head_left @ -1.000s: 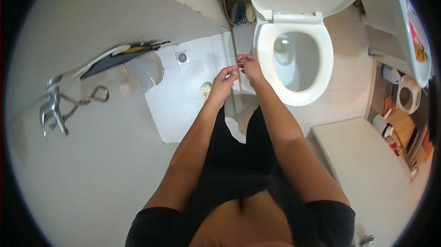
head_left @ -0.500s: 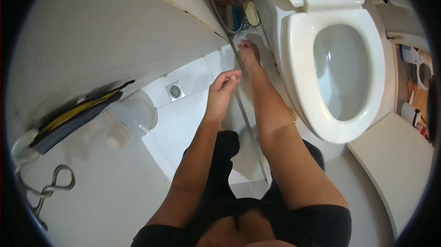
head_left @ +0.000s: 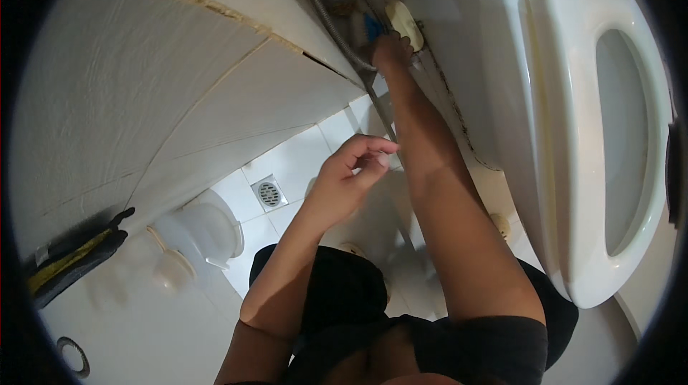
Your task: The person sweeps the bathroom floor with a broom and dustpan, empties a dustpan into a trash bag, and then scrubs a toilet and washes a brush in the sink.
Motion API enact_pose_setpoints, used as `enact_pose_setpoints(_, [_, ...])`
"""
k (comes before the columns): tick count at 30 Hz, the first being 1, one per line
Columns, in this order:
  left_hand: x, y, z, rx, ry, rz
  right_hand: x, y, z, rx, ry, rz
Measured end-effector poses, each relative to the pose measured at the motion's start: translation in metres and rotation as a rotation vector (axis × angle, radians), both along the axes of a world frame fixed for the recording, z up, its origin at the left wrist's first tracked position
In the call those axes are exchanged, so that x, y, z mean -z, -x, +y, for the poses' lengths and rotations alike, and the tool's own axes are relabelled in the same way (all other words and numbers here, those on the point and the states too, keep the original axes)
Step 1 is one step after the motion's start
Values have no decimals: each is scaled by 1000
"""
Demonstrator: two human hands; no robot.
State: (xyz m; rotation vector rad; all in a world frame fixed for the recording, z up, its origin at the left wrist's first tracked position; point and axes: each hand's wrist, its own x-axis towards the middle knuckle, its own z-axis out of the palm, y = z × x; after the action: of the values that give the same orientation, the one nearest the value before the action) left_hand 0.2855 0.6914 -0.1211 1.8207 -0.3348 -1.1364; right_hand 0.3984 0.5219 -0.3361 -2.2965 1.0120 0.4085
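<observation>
My right hand (head_left: 393, 53) reaches far down beside the toilet, in shadow. Its fingers look bent but apart, close against a pale yellow oval piece (head_left: 405, 25) and a brush with blue bristles (head_left: 371, 27). No object shows in its grasp, though the palm is hidden. Nearer to me, my left hand (head_left: 351, 176) hangs in the air with half-curled fingers. A gap shows between its index finger and thumb, and nothing is visible in it.
The white toilet (head_left: 512, 106) rises on the right, its seat (head_left: 562, 134) exposed. A grey hose (head_left: 326, 20) runs down by the wall panel (head_left: 193, 77). On the left are a floor drain (head_left: 269, 193), a translucent bucket (head_left: 215, 227), a dipper (head_left: 172, 267) and a black-and-yellow item (head_left: 79, 260).
My right hand has reached farther down to the oval piece and brush. My left hand has come nearer to me. The view has shifted, with the toilet now larger and farther right.
</observation>
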Motion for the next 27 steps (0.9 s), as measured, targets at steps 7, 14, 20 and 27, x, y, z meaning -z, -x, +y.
enact_pose_setpoints(7, [14,-3,12,51,-67,0,8,3,6,-65,67,-35])
enact_pose_setpoints(14, [28,-10,14,160,-73,-147,24,-5,12,-156,184,-153])
enact_pose_setpoints(20, [26,-10,11,201,-55,-164,37,-11,2,-206,77,-289])
enact_pose_setpoints(27, [30,-5,14,194,-67,-186,43,-14,-8,-134,-119,-463])
